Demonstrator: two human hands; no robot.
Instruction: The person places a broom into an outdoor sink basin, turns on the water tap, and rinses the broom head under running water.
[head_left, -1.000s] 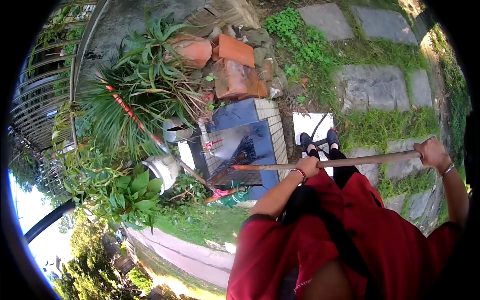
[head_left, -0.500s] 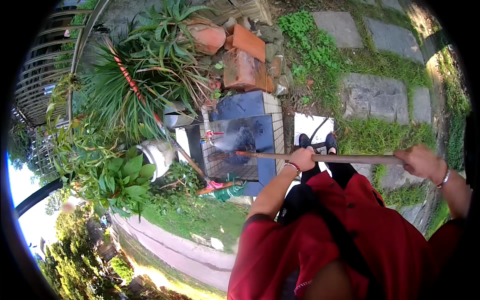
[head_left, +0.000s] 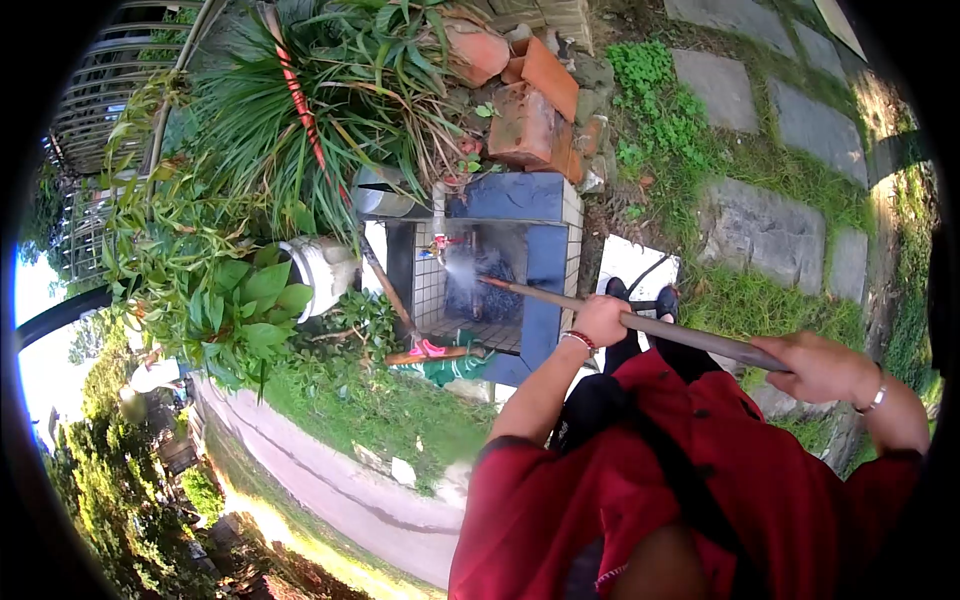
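Observation:
My left hand, with a red beaded bracelet at its wrist, is closed around the middle of a long wooden pole. Farther along the same pole, my right hand grips it near its end. The pole slants into a tiled basin with dark slab edges. At its far end a dark, wet mop head lies in the basin. Water sprays over it from a tap with a red handle.
Left of the basin are a metal bucket, a white pot, leafy plants and a red-striped pole. A green cloth hangs at the basin's near left. Orange bricks lie beyond. Stone slabs and grass are at the right.
My right hand has come nearer my left and lower, and the pole now slants more. The mop head has shifted within the basin under the spray. The whole view has moved somewhat.

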